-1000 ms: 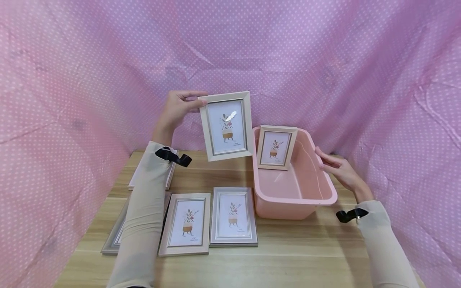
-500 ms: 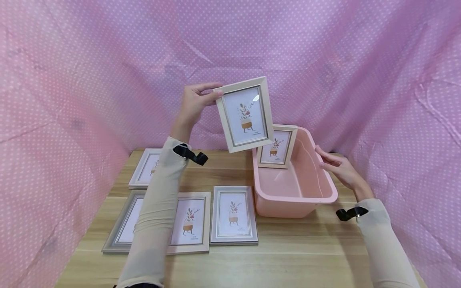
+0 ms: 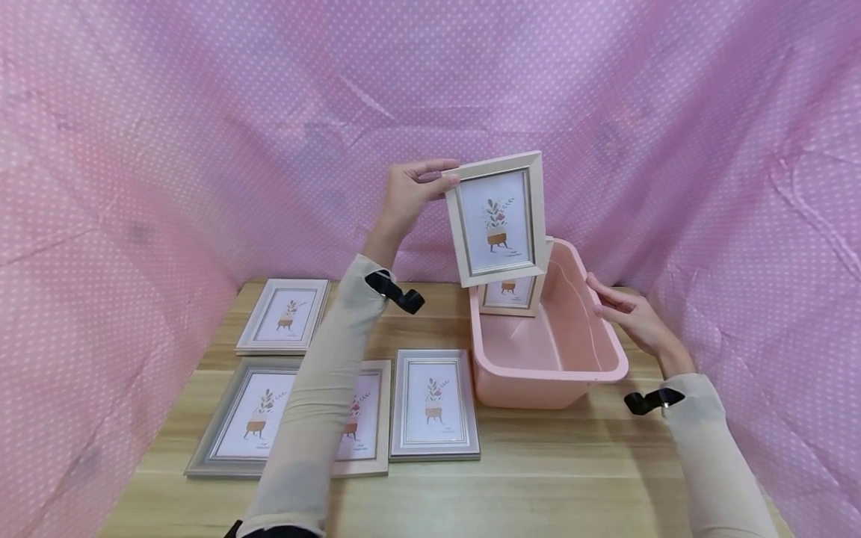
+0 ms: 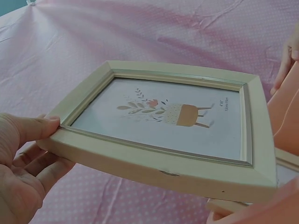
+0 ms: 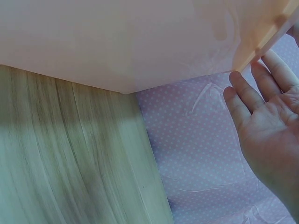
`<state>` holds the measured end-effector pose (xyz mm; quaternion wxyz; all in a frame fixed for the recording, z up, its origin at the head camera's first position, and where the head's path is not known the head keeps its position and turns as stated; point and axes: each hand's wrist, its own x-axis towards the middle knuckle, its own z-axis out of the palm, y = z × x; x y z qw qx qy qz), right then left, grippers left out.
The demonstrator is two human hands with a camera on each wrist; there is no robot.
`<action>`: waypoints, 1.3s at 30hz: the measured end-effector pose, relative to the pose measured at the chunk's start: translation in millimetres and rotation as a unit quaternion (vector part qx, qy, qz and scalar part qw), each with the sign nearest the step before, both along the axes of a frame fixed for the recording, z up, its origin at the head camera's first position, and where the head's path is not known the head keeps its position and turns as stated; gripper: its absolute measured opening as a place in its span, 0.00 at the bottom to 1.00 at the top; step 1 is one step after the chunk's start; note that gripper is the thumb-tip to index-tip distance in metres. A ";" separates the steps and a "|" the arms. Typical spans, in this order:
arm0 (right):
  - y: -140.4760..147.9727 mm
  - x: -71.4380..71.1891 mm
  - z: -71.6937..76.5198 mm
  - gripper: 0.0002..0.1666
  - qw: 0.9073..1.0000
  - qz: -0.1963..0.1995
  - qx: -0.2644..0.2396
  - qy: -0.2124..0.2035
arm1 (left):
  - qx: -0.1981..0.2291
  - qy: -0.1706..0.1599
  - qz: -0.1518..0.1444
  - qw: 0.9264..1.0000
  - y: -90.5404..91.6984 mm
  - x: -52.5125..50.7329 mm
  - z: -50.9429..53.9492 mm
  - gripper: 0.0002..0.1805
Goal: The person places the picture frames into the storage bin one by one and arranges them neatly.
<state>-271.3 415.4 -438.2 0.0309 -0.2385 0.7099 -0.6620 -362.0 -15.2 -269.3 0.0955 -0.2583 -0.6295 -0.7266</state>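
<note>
My left hand point(image 3: 410, 190) pinches a cream picture frame point(image 3: 536, 217) by its upper left corner. It hangs tilted in the air over the back left of a pink plastic basin point(image 3: 531, 373). In the left wrist view the thumb lies on the face of the cream frame point(image 4: 224, 182), fingers beneath. Behind it, another light wood frame point(image 3: 540, 302) leans inside the basin, its upper part hidden. My right hand point(image 3: 632, 317) holds the basin's right rim, thumb over the edge. In the right wrist view the fingers point(image 5: 245, 91) reach the rim from outside.
On the wooden table point(image 3: 538, 478) lie a white frame point(image 3: 252, 329) at the back left, a grey frame point(image 3: 208, 441) in front, a cream frame point(image 3: 383, 418) partly under my left sleeve, and a silver frame point(image 3: 474, 426) beside the basin. A pink dotted cloth point(image 3: 430, 90) hangs behind.
My left hand has carried the cream picture frame rightward, rising and then dipping a little, until it overlaps the frame in the basin. My right hand has stayed at the rim.
</note>
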 end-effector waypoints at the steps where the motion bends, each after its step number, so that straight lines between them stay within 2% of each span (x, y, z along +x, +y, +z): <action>1: -0.2 0.1 0.1 0.33 1.000 -0.002 0.003 0.000 | 0.002 -0.001 -0.002 1.000 3.6 -0.5 -0.6 0.15; 8: -2.3 -0.5 0.1 0.32 1.000 -0.005 0.007 -0.002 | 0.002 0.000 -0.007 1.000 23.2 -4.0 -6.4 0.15; 16: -0.2 2.5 -2.1 0.33 1.000 -0.003 0.011 -0.005 | -0.037 0.004 -0.002 0.999 39.8 -5.3 -16.0 0.15; 23: 0.0 1.4 0.3 0.32 1.000 0.005 0.004 0.003 | -0.074 0.037 0.014 0.997 52.9 -6.1 -18.0 0.13; 31: -1.0 1.8 1.7 0.32 1.000 0.010 -0.005 0.005 | -0.121 0.072 0.006 0.990 65.4 -9.0 -23.6 0.11; 39: 2.0 1.6 -4.0 0.32 1.000 0.005 -0.004 0.000 | -0.154 0.056 -0.010 0.986 77.7 -9.4 -35.1 0.11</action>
